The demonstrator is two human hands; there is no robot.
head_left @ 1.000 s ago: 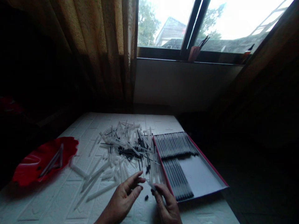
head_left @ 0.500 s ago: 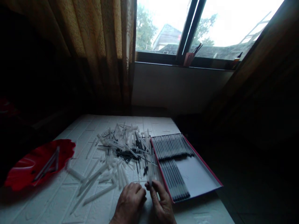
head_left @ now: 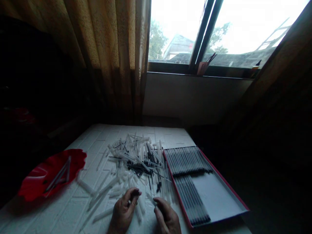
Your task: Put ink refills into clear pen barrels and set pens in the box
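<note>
My left hand (head_left: pixel 123 208) is pinching a small black pen part (head_left: pixel 135 193) between fingertips and thumb. My right hand (head_left: pixel 167 217) grips the end of a transparent plastic tube (head_left: pixel 150 199), which slants up and left towards the other hand. Just beyond both hands spreads a loose heap of transparent tubes and thin black refills (head_left: pixel 138 162). More tubes lie scattered near my left hand. To the right stands a red-edged box lid (head_left: pixel 181 208) holding rows of assembled pens (head_left: pixel 186 161).
A red plate (head_left: pixel 52 175) with several tubes sits at the left on the white brick-patterned tabletop (head_left: pixel 175 138). The table's far edge meets a wall below a window. A curtain hangs at the left, and a small holder with pens (head_left: pixel 202 68) stands on the sill.
My hands have moved slightly apart, and the tube in my right hand now slants instead of standing upright. The black piece seen earlier on the table no longer shows there; a black part is in my left fingers.
</note>
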